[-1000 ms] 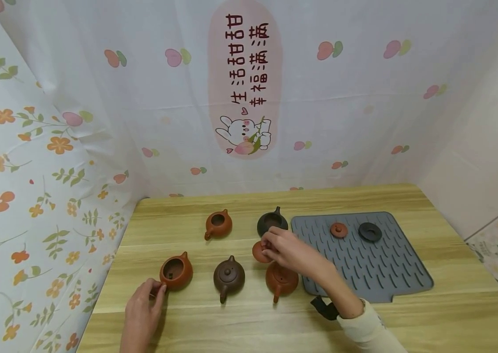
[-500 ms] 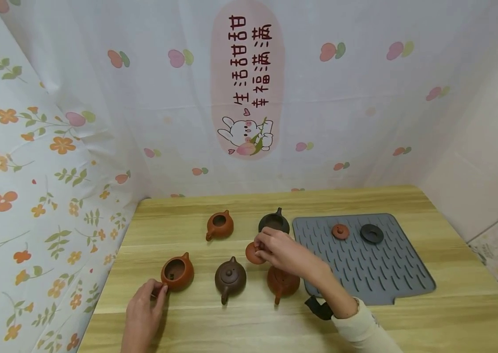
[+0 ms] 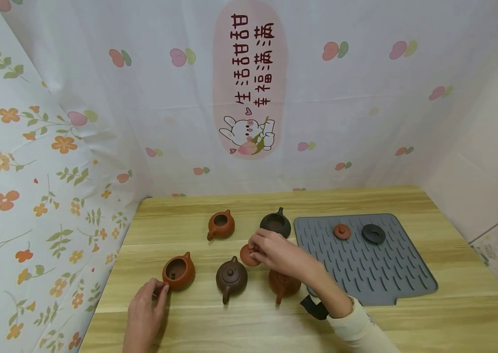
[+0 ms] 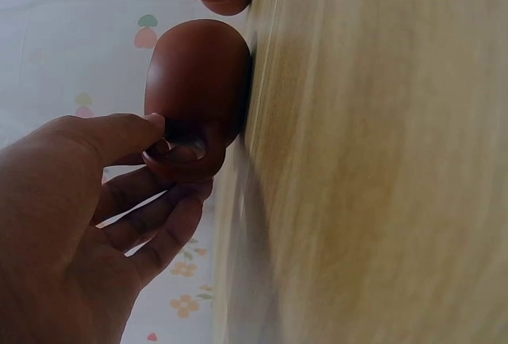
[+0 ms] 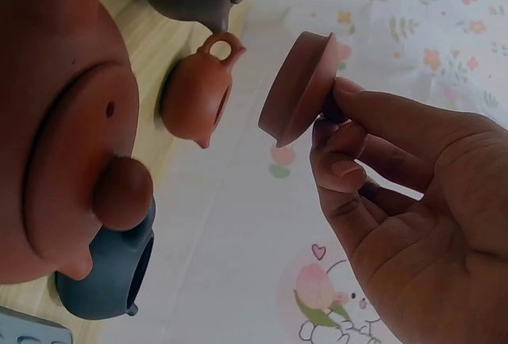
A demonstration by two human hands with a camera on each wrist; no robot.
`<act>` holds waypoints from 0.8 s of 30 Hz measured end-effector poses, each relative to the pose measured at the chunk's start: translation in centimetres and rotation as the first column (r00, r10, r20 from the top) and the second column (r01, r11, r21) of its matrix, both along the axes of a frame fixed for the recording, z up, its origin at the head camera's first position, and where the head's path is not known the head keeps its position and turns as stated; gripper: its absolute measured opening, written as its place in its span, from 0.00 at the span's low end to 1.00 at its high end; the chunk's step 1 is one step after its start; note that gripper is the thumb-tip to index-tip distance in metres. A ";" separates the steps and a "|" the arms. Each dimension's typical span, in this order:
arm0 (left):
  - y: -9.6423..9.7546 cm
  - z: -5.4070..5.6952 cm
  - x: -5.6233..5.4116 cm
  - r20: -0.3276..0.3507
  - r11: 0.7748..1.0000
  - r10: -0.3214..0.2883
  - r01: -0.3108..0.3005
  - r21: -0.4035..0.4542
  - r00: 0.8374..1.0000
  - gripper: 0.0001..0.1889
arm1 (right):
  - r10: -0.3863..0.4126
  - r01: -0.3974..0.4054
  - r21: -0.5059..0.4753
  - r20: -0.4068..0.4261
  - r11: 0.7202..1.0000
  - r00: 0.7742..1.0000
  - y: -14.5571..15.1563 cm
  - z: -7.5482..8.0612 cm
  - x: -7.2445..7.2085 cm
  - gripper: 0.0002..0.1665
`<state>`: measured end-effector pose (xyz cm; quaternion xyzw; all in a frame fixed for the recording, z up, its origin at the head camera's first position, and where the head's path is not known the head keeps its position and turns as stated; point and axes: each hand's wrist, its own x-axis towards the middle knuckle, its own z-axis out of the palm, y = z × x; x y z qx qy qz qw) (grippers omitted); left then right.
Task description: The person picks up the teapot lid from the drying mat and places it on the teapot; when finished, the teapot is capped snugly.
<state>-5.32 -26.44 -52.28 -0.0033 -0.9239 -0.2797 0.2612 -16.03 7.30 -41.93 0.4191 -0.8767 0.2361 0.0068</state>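
Note:
At the front left of the table, my left hand (image 3: 144, 308) holds the handle of a lidless reddish-brown clay teapot (image 3: 187, 278). Thumb and fingers pinch that teapot's handle (image 4: 186, 173) in the left wrist view, and its body sits upright on the wood. My right hand (image 3: 280, 255) is raised over the middle of the table, pinching a reddish-brown teapot lid (image 3: 246, 256) by its knob. The right wrist view shows the lid (image 5: 298, 90) held in the air, its underside flange facing away from the palm. Below the right forearm stands a lidded reddish teapot (image 3: 285, 284), partly covered.
A dark brown lidded teapot (image 3: 231, 280) stands between the hands. Behind are a small orange-brown lidless teapot (image 3: 226, 229) and a black lidless one (image 3: 285, 228). On the grey ridged mat (image 3: 377, 264) lie a small red lid (image 3: 342, 231) and a black lid (image 3: 373, 234).
My right hand has carried the lid leftward, away from the lidded reddish teapot. The left hand keeps its hold on the handle, and the head view has shifted slightly.

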 end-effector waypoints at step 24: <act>0.3 0.6 0.1 0.080 0.999 0.039 -0.039 0.001 0.996 0.10 | 0.043 -0.043 0.018 0.006 0.999 0.999 -2.9 0.0 -0.1 0.06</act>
